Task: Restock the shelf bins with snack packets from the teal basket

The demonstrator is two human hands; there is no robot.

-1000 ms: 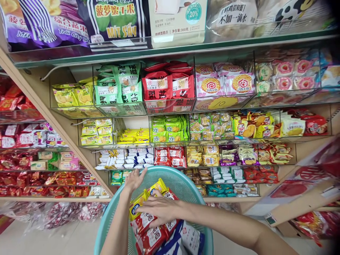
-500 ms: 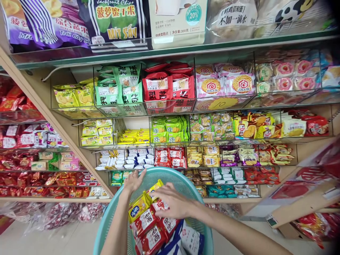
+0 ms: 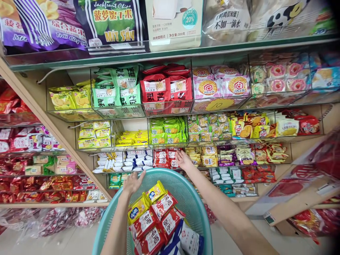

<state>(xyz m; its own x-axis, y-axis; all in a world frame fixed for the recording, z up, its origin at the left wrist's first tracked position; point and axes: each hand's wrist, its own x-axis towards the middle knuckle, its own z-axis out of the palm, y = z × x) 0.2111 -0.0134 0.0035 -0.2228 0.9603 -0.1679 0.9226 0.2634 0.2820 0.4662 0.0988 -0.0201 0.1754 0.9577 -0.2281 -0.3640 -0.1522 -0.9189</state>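
My left hand [image 3: 134,182] is over the far left rim of a turquoise plastic basket [image 3: 203,216], gripping it with the fingers across the edge. In the basket lie several red snack packets [image 3: 145,225], two yellow packets [image 3: 139,208] and some blue-and-white packets [image 3: 190,239]. My right hand [image 3: 184,161] reaches past the basket to a shelf compartment of red packets [image 3: 160,158]. Its fingers are parted and bent, with the tips at a red packet on the right side; a firm grip is not visible.
Clear dividers split the shelves [image 3: 127,147] into compartments of wrapped snacks. A green-edged glass shelf [image 3: 170,53] with large bags crosses above. Plastic-wrapped goods [image 3: 53,219] lie on the floor at left, and a slanted wooden panel [image 3: 77,161] stands beside the shelves.
My right hand has left the packets in the basket and moved up and forward to the red packets on the shelf. My left hand stays on the rim.
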